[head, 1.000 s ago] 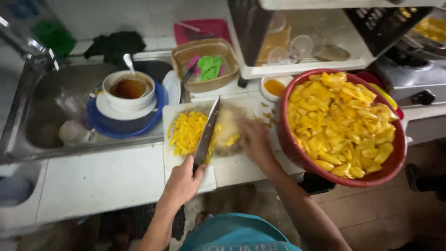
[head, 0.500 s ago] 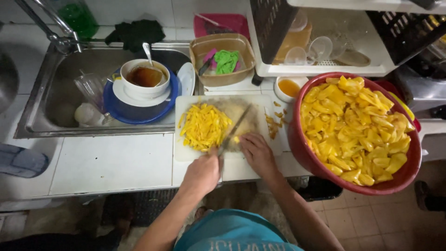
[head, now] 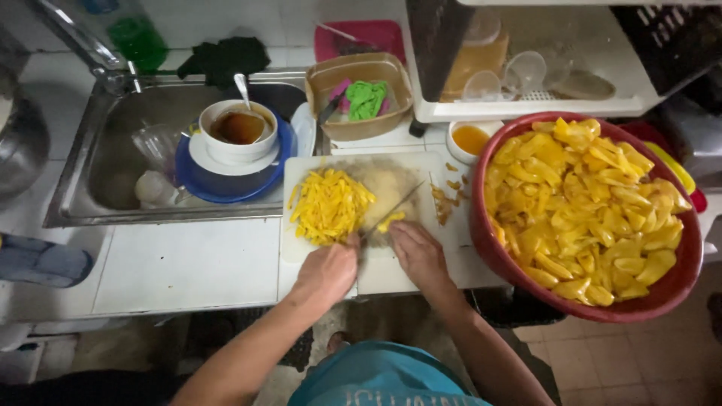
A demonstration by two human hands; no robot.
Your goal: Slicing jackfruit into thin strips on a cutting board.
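The left hand (head: 327, 272) is closed around a knife (head: 389, 213) on the white cutting board (head: 391, 274) — blade tip toward the far right corner. The right hand (head: 418, 253) presses flat beside yellow fruit strips (head: 329, 204) — big red bowl (head: 492, 248) at the board's right edge.

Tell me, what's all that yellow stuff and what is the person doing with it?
A person is cutting yellow fruit on a white cutting board beside the sink. The left hand holds a knife, its blade slanting across the board. The right hand rests on the board beside a small piece. A pile of thin yellow strips lies on the board's left side. A big red bowl on the right is full of larger yellow pieces.
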